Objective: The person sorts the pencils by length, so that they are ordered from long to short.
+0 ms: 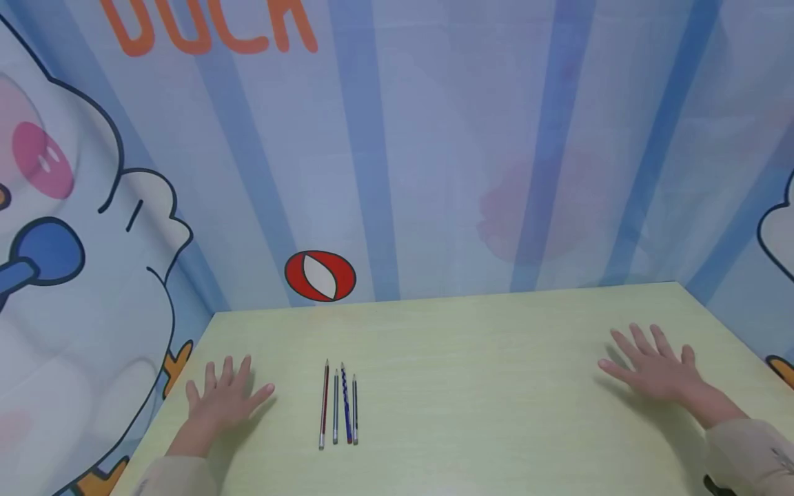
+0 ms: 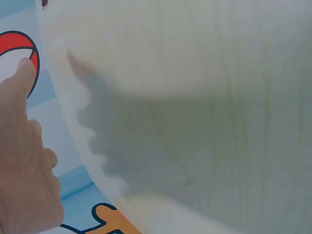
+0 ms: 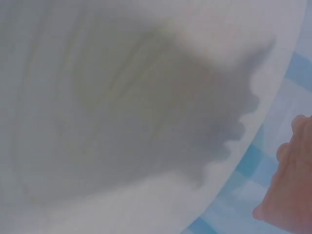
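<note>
Several pencils lie side by side left of the table's middle, their tips toward the back: a dark red pencil, a grey-blue pencil, a blue patterned pencil and a dark pencil. To their left my left hand is spread with its fingers apart, holding nothing. Over the right side of the table my right hand is spread too, far from the pencils and with nothing in it. Each wrist view has the hand's shadow on the tabletop below it.
The pale wooden table ends at a blue striped cloth backdrop. A large printed cartoon figure covers the cloth at left, and a red and white printed ball shows just above the back edge.
</note>
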`<control>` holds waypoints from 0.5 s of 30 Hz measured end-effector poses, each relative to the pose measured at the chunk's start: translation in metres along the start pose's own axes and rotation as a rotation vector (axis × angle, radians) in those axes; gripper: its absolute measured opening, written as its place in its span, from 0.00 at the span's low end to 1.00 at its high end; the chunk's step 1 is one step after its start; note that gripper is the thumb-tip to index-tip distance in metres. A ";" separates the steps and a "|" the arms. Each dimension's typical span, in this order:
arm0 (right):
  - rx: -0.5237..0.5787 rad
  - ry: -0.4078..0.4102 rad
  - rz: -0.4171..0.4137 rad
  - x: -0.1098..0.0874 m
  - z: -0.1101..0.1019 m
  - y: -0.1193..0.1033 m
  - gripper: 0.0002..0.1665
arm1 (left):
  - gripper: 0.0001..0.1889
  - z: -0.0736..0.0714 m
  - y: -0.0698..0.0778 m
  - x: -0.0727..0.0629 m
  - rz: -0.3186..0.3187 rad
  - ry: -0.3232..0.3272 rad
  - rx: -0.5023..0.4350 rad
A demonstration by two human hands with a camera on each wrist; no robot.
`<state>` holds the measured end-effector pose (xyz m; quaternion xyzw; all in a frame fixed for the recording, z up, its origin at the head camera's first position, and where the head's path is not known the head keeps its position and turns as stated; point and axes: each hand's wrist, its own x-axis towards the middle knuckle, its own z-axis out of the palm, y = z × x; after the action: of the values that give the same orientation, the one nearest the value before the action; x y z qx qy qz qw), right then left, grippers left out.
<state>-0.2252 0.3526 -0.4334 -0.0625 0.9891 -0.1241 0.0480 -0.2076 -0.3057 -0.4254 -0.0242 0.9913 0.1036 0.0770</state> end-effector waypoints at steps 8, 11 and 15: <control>-0.008 0.049 -0.070 0.007 -0.006 -0.041 0.50 | 0.49 -0.001 0.008 0.004 0.063 0.077 -0.002; -0.018 0.084 -0.107 0.010 -0.005 -0.063 0.50 | 0.47 -0.001 0.015 0.004 0.097 0.132 0.005; -0.024 0.123 -0.161 0.015 -0.002 -0.092 0.50 | 0.43 -0.003 0.028 0.001 0.136 0.199 0.023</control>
<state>-0.2303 0.2627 -0.4092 -0.1344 0.9834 -0.1193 -0.0237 -0.2112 -0.2790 -0.4168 0.0336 0.9946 0.0944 -0.0287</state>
